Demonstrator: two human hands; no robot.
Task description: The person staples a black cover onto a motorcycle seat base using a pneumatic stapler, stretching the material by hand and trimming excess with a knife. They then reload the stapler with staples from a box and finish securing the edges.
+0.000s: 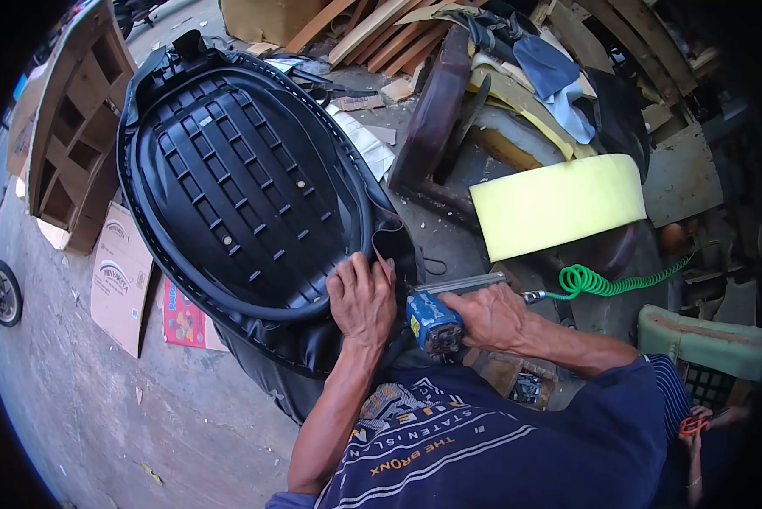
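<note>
**Left hand clamps the rim, right hand brings the air tool alongside**

And here's the upturned black seat (254,161), big and central to the action, sprawling toward ten o'clock on the view's dial. It lies underside up, which lays its whole edge open to both hands. Look at the left hand (365,297), at four o'clock on the seat's own dial: fingers curled nearly closed, gripping the black cover (395,246) against the rim, seemingly to keep the loose edge taut. The right hand (491,316) is wrapped firmly around a blue air stapler (434,322), its front end turned toward the seat, just beside the left hand. Is it touching the cover? Can't tell from here. The green hose (580,278) trails off at three, its springy coils presumably giving the tool slack to roam.

Now the textures! Hard, ribbed plastic in a woven-looking grid, ringed by supple, glossy folds. Between two and three o'clock, a pale yellow foam block (559,206), curved and matte. Rough wooden strips (389,38) pile up at twelve; flat, creased cardboard (118,280) lies at nine. Out at four, another person's hand (693,428) has orange-handled scissors (691,422).
</note>
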